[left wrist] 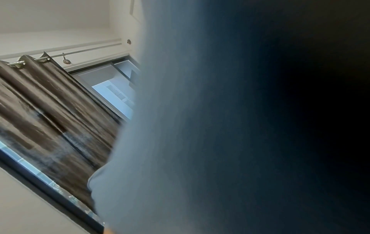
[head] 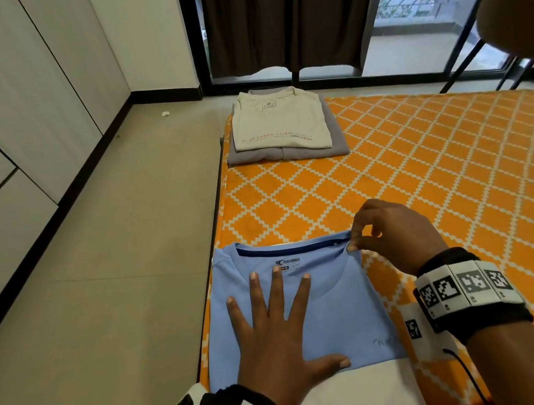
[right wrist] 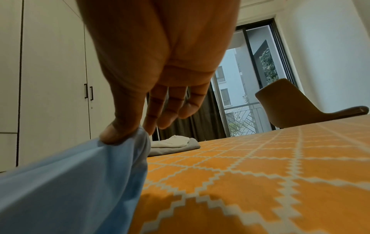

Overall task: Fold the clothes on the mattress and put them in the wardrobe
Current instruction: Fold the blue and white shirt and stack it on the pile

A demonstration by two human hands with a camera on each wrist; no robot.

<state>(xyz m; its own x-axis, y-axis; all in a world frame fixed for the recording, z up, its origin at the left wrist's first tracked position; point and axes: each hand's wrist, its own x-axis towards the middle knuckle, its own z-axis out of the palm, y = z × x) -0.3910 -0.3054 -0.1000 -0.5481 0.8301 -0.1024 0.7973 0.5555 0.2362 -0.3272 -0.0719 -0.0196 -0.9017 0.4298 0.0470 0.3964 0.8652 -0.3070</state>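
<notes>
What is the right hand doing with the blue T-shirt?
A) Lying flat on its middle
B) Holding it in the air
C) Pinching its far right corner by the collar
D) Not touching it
C: the right hand pinches the blue T-shirt at its far right corner, while the left hand lies flat on it.

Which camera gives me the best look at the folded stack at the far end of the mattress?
The head view: the folded stack lies fully visible, a cream shirt atop a grey garment. The right wrist view shows it small and edge-on. The left wrist view misses it.

shirt (head: 339,311) on near mattress (head: 422,166) edge, folded stack (head: 280,126) behind (far corner)
</notes>
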